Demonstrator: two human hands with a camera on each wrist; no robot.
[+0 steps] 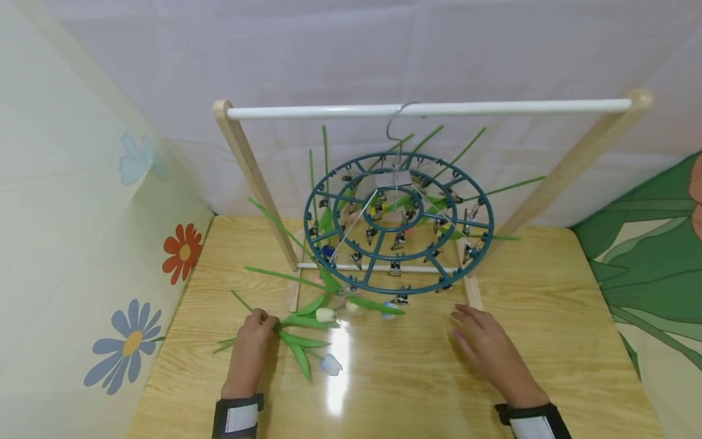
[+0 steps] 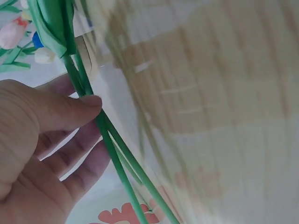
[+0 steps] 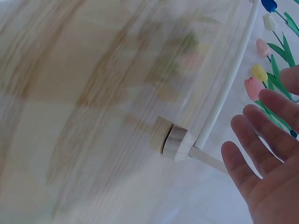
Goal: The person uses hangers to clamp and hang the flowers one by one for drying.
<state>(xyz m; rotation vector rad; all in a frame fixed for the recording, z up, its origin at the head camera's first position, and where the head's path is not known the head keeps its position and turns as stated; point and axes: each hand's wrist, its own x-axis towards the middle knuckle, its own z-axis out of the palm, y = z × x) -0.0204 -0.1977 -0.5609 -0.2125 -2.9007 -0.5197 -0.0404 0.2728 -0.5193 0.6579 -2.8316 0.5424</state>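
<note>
My left hand pinches the green stems of a bunch of artificial tulips lying on the wooden table. A white bud and a pale blue bud show to its right. In the left wrist view the thumb of my left hand presses the stems against the fingers. My right hand hovers flat with straight fingers over the table, near the rack's right foot, holding nothing. The right wrist view shows my right hand spread open beside hanging tulip buds.
A wooden rack with a white top rod stands at the back of the table. A teal round clip hanger hangs from it with several tulips clipped on. The rack's lower white bar is near my right hand. Flower-patterned walls close both sides.
</note>
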